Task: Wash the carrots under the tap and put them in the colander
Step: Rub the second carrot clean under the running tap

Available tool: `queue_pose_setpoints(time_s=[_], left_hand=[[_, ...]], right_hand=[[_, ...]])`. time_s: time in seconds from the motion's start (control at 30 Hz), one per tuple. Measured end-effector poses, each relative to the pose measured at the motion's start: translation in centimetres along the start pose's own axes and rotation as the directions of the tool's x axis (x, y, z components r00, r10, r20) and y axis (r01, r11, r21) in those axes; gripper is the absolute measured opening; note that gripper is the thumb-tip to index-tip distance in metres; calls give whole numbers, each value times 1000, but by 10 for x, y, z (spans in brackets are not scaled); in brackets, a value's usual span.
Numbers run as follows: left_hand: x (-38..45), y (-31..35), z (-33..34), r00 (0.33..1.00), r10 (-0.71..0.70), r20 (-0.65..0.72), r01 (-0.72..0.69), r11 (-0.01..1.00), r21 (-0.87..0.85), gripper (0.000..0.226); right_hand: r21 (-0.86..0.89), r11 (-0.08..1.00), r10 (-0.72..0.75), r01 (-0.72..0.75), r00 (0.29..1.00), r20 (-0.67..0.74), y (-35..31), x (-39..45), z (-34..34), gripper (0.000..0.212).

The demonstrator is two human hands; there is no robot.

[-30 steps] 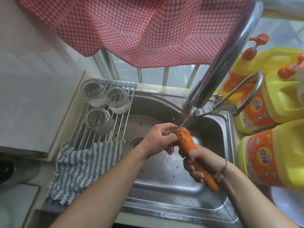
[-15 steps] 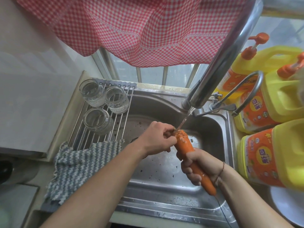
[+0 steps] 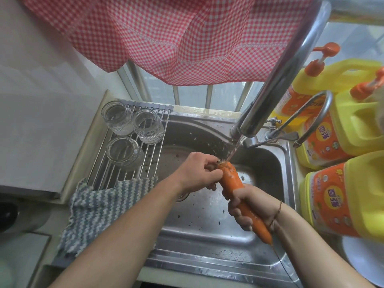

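- Carrot held slantwise over the steel sink, thick top up under the tap, thin tip low and toward the near right.
- Gripped round its middle by right hand, fingers curled about it; top end pinched and rubbed by left hand, fingers bent round the crown.
- Compared with half a second back: stream now stronger, splashing off the carrot's top with droplets flung against the sink's back wall; both hands and carrot in nearly the same spot, only slightly shifted.
- Thin thread bracelet round the right wrist.
- Left of the basin: roll-up rack across the sink with three glass jars on it, striped grey cloth draped over its near end.
- Right of the sink: yellow detergent jugs with orange labels and pump caps; round emblem with Chinese characters on the labels, too blurred to read.
- Small stamped mark on the sink's back rim, unreadable.
- Above: red-and-white checked curtain hanging before the barred window.
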State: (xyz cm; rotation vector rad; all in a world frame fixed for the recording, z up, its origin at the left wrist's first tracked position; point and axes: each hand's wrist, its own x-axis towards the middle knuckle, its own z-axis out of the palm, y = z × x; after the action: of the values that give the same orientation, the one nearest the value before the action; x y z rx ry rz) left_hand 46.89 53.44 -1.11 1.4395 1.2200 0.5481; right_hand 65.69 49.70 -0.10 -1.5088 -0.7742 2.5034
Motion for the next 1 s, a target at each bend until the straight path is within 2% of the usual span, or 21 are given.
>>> queue_pose_setpoints(time_s=[0.07, 0.13, 0.27, 0.4, 0.63, 0.8, 0.9, 1.0], left_hand=[[1, 0, 4, 999, -23, -45, 24, 1000, 18, 22], [1, 0, 5, 997, -36, -62, 36, 999, -7, 21], [2, 0, 2, 999, -26, -21, 26, 999, -32, 15], [2, -5, 1, 999, -27, -23, 24, 991, -135, 20], [2, -2, 7, 989, -146, 0, 140, 947, -288, 15], [-2, -2, 7, 990, -140, 31, 141, 904, -404, 18], [-4, -4, 7, 990, -120, 68, 138, 894, -427, 24], [-5, -6, 10, 994, -98, 40, 106, 874, -474, 29]], right_hand=[[-66, 998, -26, 22, 998, -59, -3, 2, 2, 32], [-90, 995, -39, 31, 995, -89, -4, 4, 4, 33], [-63, 998, -27, 23, 997, -66, -3, 1, 4, 31], [-19, 1000, -13, 12, 999, -44, -4, -1, 4, 30], [-250, 967, -102, 53, 977, -186, -5, 0, 8, 33], [-179, 977, -137, 115, 984, -111, 0, 0, 3, 26], [-110, 987, -124, 118, 991, -51, 3, -2, -1, 30], [-54, 992, -118, 117, 993, -6, 2, -2, -2, 34]])
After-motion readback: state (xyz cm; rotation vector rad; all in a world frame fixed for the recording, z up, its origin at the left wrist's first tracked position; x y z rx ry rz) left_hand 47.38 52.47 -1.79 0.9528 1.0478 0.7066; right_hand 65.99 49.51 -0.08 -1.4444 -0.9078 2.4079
